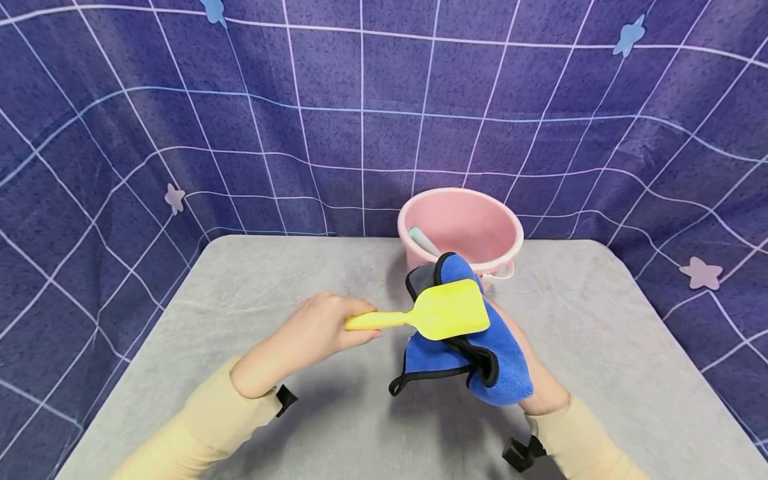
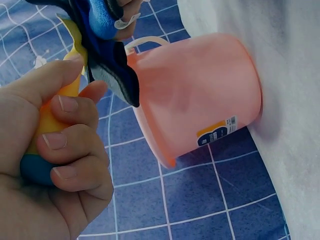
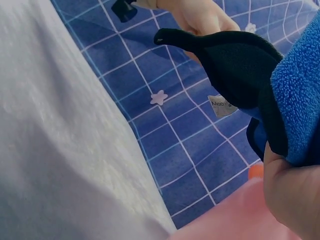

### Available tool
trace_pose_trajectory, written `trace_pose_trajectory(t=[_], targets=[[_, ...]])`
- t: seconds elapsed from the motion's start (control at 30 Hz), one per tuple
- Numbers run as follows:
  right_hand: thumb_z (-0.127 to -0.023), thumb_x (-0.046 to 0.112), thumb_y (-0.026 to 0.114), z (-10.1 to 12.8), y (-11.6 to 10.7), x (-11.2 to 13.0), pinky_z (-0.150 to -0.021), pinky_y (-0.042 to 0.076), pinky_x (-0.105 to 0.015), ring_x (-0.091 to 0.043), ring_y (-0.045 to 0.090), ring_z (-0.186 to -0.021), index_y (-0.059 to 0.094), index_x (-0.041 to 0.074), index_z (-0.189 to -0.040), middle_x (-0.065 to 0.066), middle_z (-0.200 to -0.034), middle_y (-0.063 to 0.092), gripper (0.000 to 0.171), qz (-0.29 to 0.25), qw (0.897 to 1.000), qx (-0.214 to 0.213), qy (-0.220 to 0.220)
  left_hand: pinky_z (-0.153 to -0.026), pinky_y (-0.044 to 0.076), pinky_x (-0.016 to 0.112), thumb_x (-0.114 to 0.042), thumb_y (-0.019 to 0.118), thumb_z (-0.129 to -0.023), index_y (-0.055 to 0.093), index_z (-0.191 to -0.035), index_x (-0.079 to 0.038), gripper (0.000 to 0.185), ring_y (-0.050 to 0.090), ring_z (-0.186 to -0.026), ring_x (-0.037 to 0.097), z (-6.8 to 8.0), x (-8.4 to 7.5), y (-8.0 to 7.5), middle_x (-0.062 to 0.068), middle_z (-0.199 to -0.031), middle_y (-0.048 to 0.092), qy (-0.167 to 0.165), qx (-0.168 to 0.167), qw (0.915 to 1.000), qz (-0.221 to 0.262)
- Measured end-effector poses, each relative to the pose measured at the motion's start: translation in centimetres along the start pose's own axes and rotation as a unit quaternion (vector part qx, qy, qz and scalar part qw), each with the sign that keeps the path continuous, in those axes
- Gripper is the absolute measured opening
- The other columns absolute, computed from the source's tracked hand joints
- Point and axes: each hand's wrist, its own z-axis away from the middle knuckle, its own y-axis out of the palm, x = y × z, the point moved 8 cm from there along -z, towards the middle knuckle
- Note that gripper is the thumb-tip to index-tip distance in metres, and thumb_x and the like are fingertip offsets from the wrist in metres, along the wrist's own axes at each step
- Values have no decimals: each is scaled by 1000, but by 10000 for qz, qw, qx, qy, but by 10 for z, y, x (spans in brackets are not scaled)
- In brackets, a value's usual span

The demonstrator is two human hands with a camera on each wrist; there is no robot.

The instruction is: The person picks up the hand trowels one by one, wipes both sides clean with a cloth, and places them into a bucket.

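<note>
My left hand (image 1: 315, 327) grips the handle of a yellow toy shovel (image 1: 451, 311), with the fingers curled round it. In the left wrist view the handle's butt end (image 2: 37, 169) is teal. The shovel's flat blade lies over a blue cloth (image 1: 501, 363) with black edging and a grey reverse side. My right hand (image 1: 531, 373) holds this cloth from beneath and is mostly hidden by it. The thumb (image 3: 290, 185) presses on the cloth in the right wrist view. Both hands are above the table, in front of a pink bucket (image 1: 409, 250).
The bucket stands at the back of the grey-covered table (image 1: 288, 267), its white handle (image 1: 501, 273) hanging at the side. Inside leans a pale stick-like thing (image 1: 423, 241) with a teal end. A purple grid-patterned curtain (image 1: 336, 133) surrounds the table's back and sides.
</note>
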Motion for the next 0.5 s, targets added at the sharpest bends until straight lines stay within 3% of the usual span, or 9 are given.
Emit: trace_pose_trajectory(t=[0.13,0.27,0.37,0.43,0.47,0.5], targets=[[-95,2,41,5,-6,4,-110,26,-26,-23,36,-134,33,-9,-140,-22,-143,38,46,672,9975,-148,-134,-49,35,20,-33,75,-78,69,-83,-28,9,40,-53,1,1,2,0,-18,-59,45,-66,27,10000,28],[-97,1,40,10,-12,2,-108,28,-21,-14,37,-134,29,-6,-143,-13,-146,37,48,525,9980,-253,261,-48,36,20,-32,75,-78,68,-82,-29,9,41,-53,1,2,3,-1,-18,-59,45,-86,-6,10000,29],[-93,-1,45,10,-16,7,-105,32,-20,-11,43,-126,33,-8,-140,-10,-139,45,48,890,9957,-269,35,-48,36,20,-32,76,-77,68,-81,-29,9,41,-54,0,3,5,-3,-18,-59,44,-57,-53,10000,-4],[-85,-5,49,10,-16,13,-104,32,-21,-13,45,-122,35,-12,-137,-14,-136,47,54,1198,9921,-231,-292,-49,36,20,-32,76,-77,67,-81,-29,10,41,-54,0,4,5,-3,-19,-59,43,-19,-85,10000,-24],[-86,-4,47,8,-13,14,-104,34,-24,-17,48,-121,33,-11,-138,-17,-136,46,54,805,9964,-31,-263,-49,36,20,-32,76,-77,67,-80,-29,10,41,-54,0,5,6,-3,-19,-59,42,-4,-106,9999,-28],[-82,-5,49,7,-13,16,-104,34,-24,-18,48,-122,32,-13,-138,-20,-136,45,59,877,9953,-11,-401,-49,36,20,-31,76,-77,67,-80,-29,10,41,-53,0,5,6,-4,-18,-59,42,31,-125,9999,-7]])
